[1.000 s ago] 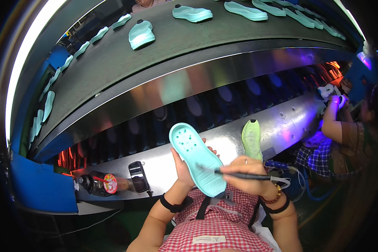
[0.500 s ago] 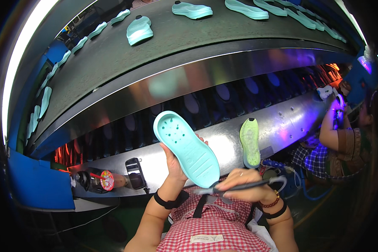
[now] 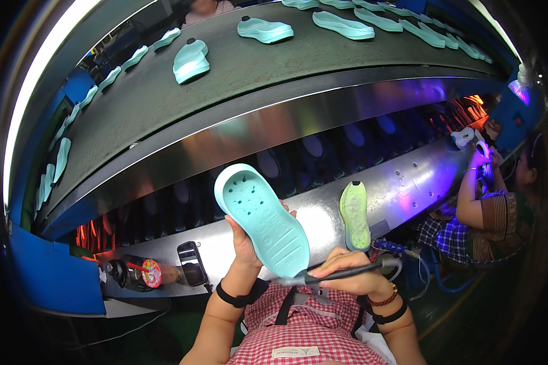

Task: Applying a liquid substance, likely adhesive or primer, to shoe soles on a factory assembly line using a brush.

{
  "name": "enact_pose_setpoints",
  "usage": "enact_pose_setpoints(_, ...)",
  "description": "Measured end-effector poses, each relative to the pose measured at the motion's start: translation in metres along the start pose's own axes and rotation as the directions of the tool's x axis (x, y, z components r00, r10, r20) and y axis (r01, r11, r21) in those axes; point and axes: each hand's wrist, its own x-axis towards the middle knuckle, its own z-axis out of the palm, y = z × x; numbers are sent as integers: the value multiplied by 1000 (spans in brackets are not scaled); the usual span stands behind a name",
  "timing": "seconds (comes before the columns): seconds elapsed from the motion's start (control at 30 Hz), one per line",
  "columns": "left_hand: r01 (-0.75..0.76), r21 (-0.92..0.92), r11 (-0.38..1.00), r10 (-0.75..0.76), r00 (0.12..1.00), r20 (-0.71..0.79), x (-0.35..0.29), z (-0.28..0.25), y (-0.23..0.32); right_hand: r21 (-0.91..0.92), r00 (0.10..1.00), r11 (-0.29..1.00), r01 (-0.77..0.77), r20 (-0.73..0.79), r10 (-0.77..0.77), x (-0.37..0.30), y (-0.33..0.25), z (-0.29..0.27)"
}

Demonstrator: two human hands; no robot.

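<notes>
A turquoise shoe sole (image 3: 268, 222) is held up in my left hand (image 3: 243, 246), its hollow side facing me. My thumb rests along the sole's left edge, and fingertips show past its right edge. My right hand (image 3: 350, 272) grips a dark pen-shaped tool (image 3: 366, 268) with a thin hose or cord at its rear. The tool's pale front end is blurred and lies at the sole's lower end; I cannot tell whether it touches. Right of the turquoise sole, a yellow-green sole (image 3: 355, 216) lies on the metal bench.
Beyond the metal bench (image 3: 323, 216), a dark conveyor belt (image 3: 225, 85) carries several turquoise soles. On the bench's left are a phone (image 3: 192, 263) and a lidded drink cup (image 3: 151, 274). At far right, a co-worker's hands (image 3: 482, 157) hold something under purple light.
The whole view has shifted slightly, so most things sit a little lower and further left. Both hands keep their hold, and the tool's front end stays by the sole's lower end.
</notes>
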Motion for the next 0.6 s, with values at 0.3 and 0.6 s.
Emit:
enact_pose_setpoints(0.3,-39,-128,991,16,985,-170,-29,41,-20,888,939,448,100,-233,253,12,15,32)
enact_pose_setpoints(0.6,43,-144,989,-48,998,-31,-26,17,-21,164,975,979,119,-204,-84,12,-7,29)
